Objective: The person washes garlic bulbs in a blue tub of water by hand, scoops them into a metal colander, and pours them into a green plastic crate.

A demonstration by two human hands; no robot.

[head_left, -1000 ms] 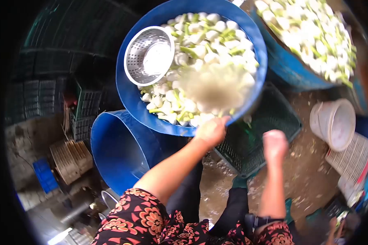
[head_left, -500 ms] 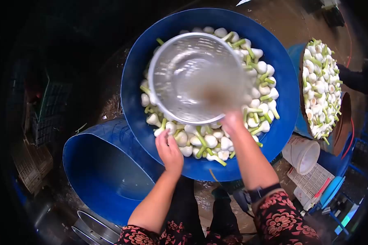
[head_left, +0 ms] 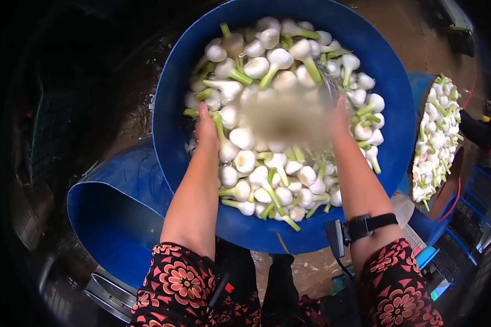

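Note:
A large blue tub (head_left: 395,109) holds water and many white garlic bulbs (head_left: 267,182) with trimmed green stems. Sunk among them is a metal colander with small holes; only a strip of its side (head_left: 328,82) shows at the right, and bulbs lie inside it. My left hand (head_left: 206,128) grips at the colander's left side, thumb up, with its other fingers hidden by bulbs and water. At the opposite side my right hand (head_left: 339,117) is closed at the rim, its fingers partly lost in a blurred patch over the middle.
A tilted blue barrel (head_left: 114,218) lies at the lower left, beside a metal basin (head_left: 112,297). To the right stands another container heaped with garlic (head_left: 436,136), near a white bucket (head_left: 402,210). A red hose (head_left: 457,199) runs past it; part of another person shows at the right edge.
The colander has gone from above the garlic down into the tub and now has bulbs in it. My left hand has moved up from the near bulbs to its left side; my right has moved to its right.

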